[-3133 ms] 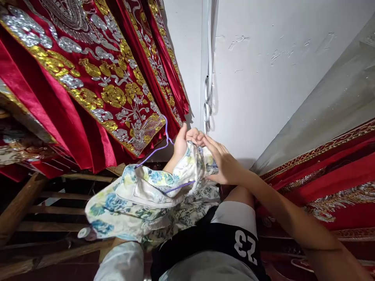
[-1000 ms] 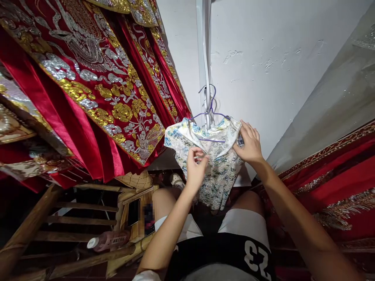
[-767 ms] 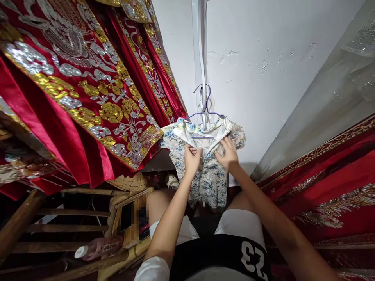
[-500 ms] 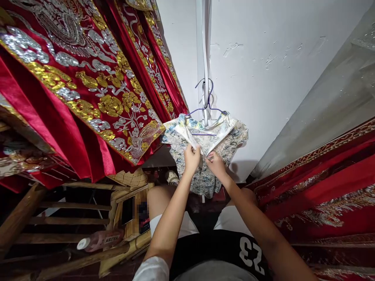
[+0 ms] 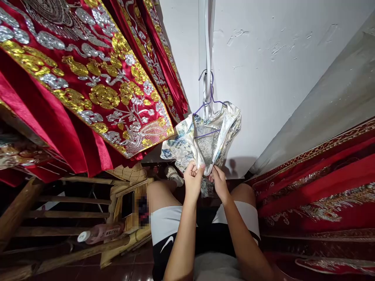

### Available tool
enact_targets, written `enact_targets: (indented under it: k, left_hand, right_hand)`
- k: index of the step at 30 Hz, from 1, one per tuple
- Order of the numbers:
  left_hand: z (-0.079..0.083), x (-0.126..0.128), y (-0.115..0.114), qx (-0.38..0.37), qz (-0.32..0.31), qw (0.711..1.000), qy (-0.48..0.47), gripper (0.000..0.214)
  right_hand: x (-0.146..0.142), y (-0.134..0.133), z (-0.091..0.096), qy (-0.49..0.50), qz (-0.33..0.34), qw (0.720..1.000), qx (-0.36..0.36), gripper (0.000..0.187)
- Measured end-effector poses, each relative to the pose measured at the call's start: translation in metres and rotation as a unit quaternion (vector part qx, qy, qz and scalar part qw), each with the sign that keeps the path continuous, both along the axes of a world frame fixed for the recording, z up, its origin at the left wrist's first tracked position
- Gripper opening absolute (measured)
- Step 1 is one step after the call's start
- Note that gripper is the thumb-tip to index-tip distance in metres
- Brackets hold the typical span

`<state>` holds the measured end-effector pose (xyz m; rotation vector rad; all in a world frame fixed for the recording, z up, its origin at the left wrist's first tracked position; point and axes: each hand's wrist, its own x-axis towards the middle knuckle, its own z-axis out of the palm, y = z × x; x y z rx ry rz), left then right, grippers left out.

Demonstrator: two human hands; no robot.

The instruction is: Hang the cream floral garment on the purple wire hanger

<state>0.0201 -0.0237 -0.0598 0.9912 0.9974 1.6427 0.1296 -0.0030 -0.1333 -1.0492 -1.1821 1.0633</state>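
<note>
A short-sleeved floral shirt [image 5: 180, 146] hangs on a purple wire hanger [image 5: 211, 89] against the white wall. My left hand [image 5: 193, 177] pinches the left front edge, low on the neckline. On the other edge, my right hand [image 5: 219, 180] pinches the cloth with thumb and fingers. Between the two hands the front gapes, showing the patterned inside of the back and the hanger's lower bar. The shirt's hem is mostly hidden behind my hands.
Red cloth with gold and silver sequins [image 5: 105, 97] hangs at left; more red embroidered cloth [image 5: 328, 195] lies along the right. A bamboo seat [image 5: 73, 201] stands lower left, with a pinkish bottle [image 5: 101, 233] on it. A pale shoe [image 5: 175, 176] shows near my left knee.
Both hands have come down and nearer to me, drawing the shirt front with them. The neckline opening is now longer and wider, and the hanger has tilted.
</note>
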Motion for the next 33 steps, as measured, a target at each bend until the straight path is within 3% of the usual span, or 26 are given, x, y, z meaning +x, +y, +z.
enact_targets:
  k: [6, 13, 18, 22, 25, 29, 33]
  left_hand:
    - [0.013, -0.003, -0.013, -0.008, 0.002, 1.000, -0.026, 0.041]
    - [0.017, 0.002, -0.021, -0.010, -0.019, 0.999, -0.029, 0.038]
    - [-0.001, -0.004, -0.018, 0.077, 0.046, 0.996, -0.014, 0.037]
    - [-0.025, 0.000, -0.016, 0.102, 0.051, 0.977, 0.181, 0.027]
    - [-0.043, 0.010, -0.011, 0.084, 0.085, 0.961, 0.250, 0.024]
    - [-0.058, 0.017, -0.004, 0.030, 0.041, 0.965, 0.257, 0.008]
    - [-0.060, 0.019, -0.002, 0.028, -0.012, 0.974, 0.226, 0.004]
  right_hand:
    - [0.002, -0.008, 0.022, 0.056, 0.008, 0.998, -0.018, 0.048]
    - [-0.007, -0.015, 0.033, 0.106, 0.006, 0.991, -0.079, 0.048]
    - [-0.004, -0.023, 0.044, 0.114, 0.025, 0.990, -0.076, 0.049]
    - [0.005, -0.029, 0.046, 0.068, 0.051, 0.995, -0.044, 0.046]
    - [0.010, -0.030, 0.048, 0.025, 0.055, 0.998, -0.027, 0.041]
    - [0.015, -0.028, 0.054, -0.013, 0.096, 0.994, -0.041, 0.038]
    - [0.015, -0.026, 0.059, 0.008, 0.099, 0.994, -0.050, 0.032]
